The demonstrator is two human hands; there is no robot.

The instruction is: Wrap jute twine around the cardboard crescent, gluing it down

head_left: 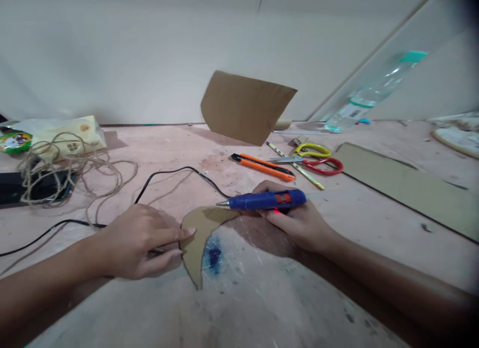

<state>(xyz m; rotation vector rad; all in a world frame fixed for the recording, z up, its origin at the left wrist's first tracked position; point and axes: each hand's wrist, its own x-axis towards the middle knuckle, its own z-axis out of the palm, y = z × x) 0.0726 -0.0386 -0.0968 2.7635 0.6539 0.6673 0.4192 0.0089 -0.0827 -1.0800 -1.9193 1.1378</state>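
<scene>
The left hand [136, 243], left of the cardboard crescent [195, 241] on the table [262, 308], rests an index fingertip on it, presumably steadying it; I cannot tell whether the thumb pinches. The right hand [295, 221], right of the crescent, grasps the blue glue gun [258, 201], likely for aim. The gun's long axis runs crosswise, nozzle leftward; the crescent's tips point rightward and toward the person.

Your left forearm [56, 273] comes in from the lower left, bare, and your left grip [136, 241] lies palm down, index finger [172, 236] reaching right, thumb [164, 262] apart below it. Your right forearm [377, 268] slants up from the lower right, bare too; your right grip [299, 223] is curled closed, its fingers partly hidden.
</scene>
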